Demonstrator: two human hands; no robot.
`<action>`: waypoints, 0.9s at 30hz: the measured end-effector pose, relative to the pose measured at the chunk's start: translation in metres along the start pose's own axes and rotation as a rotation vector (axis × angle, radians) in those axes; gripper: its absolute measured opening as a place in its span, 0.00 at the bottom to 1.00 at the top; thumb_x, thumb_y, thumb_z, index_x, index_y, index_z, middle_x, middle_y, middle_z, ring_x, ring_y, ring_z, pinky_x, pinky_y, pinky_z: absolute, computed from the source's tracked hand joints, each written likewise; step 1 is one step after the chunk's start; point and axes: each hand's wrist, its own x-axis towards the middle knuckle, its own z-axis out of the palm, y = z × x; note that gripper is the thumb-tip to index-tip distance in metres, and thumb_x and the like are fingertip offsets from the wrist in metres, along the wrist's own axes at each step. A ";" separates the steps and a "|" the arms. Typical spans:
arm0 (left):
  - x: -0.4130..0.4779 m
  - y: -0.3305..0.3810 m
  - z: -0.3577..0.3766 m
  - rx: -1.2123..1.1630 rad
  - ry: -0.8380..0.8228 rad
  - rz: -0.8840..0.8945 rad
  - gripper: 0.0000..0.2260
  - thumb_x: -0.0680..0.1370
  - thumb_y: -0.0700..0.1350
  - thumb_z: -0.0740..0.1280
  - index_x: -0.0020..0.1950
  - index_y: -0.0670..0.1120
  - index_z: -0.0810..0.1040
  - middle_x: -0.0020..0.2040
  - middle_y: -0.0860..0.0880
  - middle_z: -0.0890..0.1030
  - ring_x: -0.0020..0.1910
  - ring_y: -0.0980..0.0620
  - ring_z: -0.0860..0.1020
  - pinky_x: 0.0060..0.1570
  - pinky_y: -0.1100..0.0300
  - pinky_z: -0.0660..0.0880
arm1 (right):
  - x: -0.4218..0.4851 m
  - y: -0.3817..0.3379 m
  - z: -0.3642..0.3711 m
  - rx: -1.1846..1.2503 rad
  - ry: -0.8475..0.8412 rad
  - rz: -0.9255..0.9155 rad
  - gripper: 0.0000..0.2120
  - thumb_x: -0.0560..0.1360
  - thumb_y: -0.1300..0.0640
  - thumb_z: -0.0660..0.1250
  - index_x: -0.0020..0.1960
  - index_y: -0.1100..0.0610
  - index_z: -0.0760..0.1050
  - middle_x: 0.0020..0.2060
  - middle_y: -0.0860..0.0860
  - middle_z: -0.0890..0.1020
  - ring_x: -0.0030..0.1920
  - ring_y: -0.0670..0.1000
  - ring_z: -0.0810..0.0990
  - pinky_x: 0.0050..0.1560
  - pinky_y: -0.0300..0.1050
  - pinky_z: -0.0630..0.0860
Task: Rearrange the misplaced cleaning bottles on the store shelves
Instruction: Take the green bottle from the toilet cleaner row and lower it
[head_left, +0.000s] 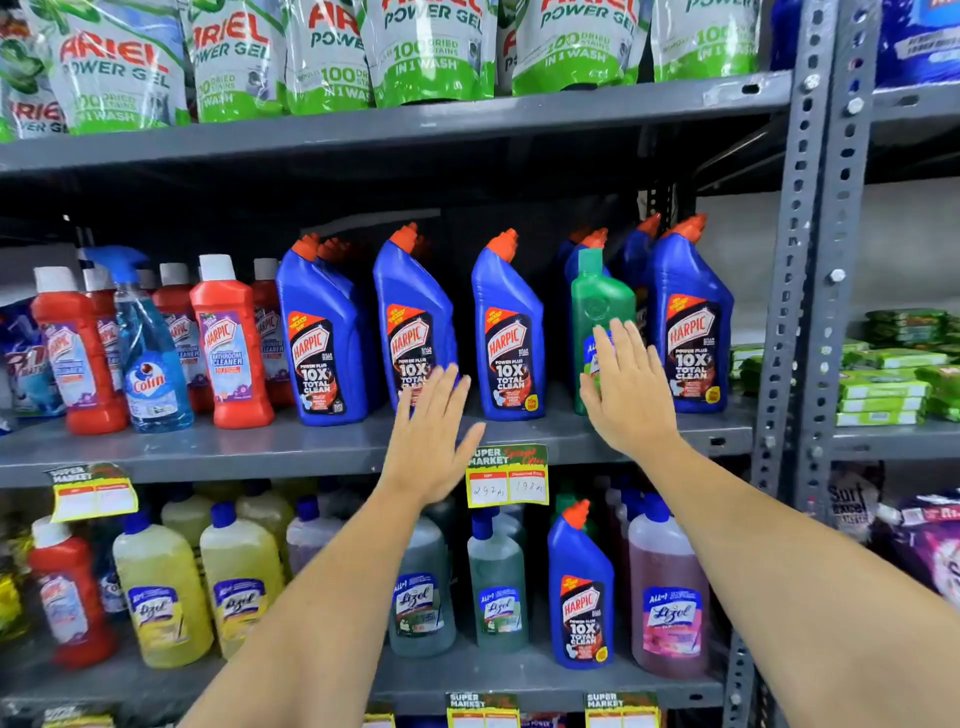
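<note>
On the middle shelf (291, 447) stands a row of blue Harpic bottles (506, 332) with orange caps. A green bottle (600, 301) stands among them toward the right. My right hand (628, 389) is open, fingers spread, just in front of the green bottle's lower part. My left hand (431, 436) is open in front of a blue Harpic bottle (413, 317). Neither hand grips anything. A blue Colin spray bottle (148, 353) stands among red Harpic bottles (228, 343) at the left. On the lower shelf, a blue Harpic bottle (581, 592) and a red bottle (70, 597) stand among Lizol bottles (158, 592).
Ariel Power Gel pouches (426, 52) fill the top shelf. A grey perforated upright post (810, 291) bounds the shelves at the right, with green packs (888, 384) beyond it. Yellow price tags (506, 480) hang on the shelf edge.
</note>
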 end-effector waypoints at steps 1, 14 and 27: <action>-0.006 0.000 0.004 -0.014 -0.051 -0.022 0.30 0.82 0.60 0.48 0.79 0.44 0.59 0.79 0.46 0.57 0.78 0.48 0.52 0.73 0.40 0.55 | 0.002 0.001 0.002 0.040 0.002 0.048 0.31 0.78 0.52 0.62 0.76 0.64 0.62 0.75 0.64 0.66 0.74 0.65 0.65 0.67 0.65 0.69; -0.024 -0.001 0.024 -0.017 -0.061 -0.057 0.24 0.81 0.58 0.52 0.64 0.45 0.76 0.60 0.48 0.79 0.61 0.47 0.75 0.60 0.50 0.67 | 0.034 -0.002 0.016 0.446 -0.193 0.688 0.56 0.63 0.41 0.80 0.78 0.61 0.52 0.70 0.61 0.68 0.67 0.65 0.73 0.60 0.61 0.73; -0.028 -0.003 0.033 0.001 0.010 -0.048 0.22 0.81 0.58 0.53 0.64 0.45 0.76 0.60 0.49 0.79 0.59 0.48 0.75 0.58 0.50 0.67 | 0.016 0.010 0.008 0.452 -0.095 0.605 0.44 0.60 0.39 0.80 0.65 0.58 0.64 0.60 0.57 0.78 0.59 0.63 0.79 0.54 0.60 0.77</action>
